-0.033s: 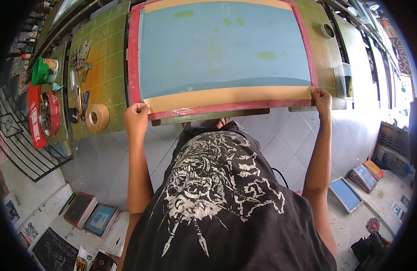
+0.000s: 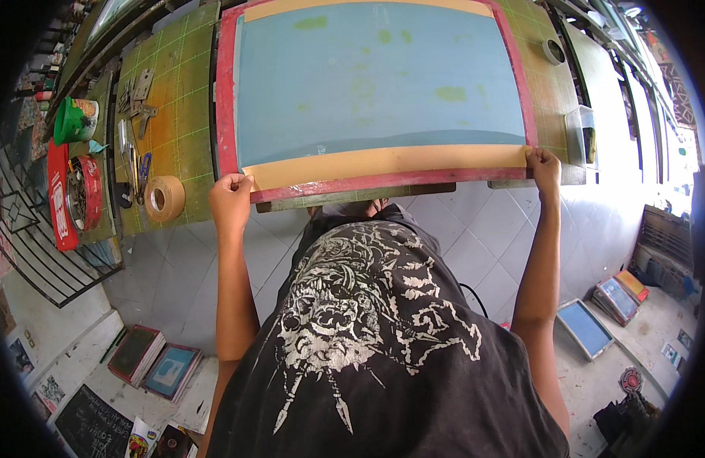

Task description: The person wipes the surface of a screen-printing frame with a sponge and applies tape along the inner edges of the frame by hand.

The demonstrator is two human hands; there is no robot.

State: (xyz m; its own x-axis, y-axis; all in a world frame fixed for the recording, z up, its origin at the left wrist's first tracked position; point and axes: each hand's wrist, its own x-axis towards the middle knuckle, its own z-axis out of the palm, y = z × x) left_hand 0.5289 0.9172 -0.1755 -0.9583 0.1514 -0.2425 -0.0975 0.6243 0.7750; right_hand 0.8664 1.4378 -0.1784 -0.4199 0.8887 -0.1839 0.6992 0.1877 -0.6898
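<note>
In front of me lies a screen-printing screen with blue mesh (image 2: 368, 84) and a red frame (image 2: 226, 99). A wide strip of tan tape (image 2: 391, 159) runs along the mesh's near edge, just inside the frame. My left hand (image 2: 232, 202) pinches the strip's left end at the near left corner. At the near right corner, my right hand (image 2: 546, 169) pinches its other end between thumb and fingers. Between them the strip is stretched nearly straight; whether it is stuck down I cannot tell. Another tan strip (image 2: 280, 9) borders the far edge. Faint green patches mark the mesh.
A tan tape roll (image 2: 174, 191), a blue-handled cutter (image 2: 145, 166) and metal hinges (image 2: 144, 114) lie on the green mat at left. Beyond are a green tub (image 2: 76, 120) and a red round tin (image 2: 90, 183). A clear plastic container (image 2: 578, 137) stands right of the screen.
</note>
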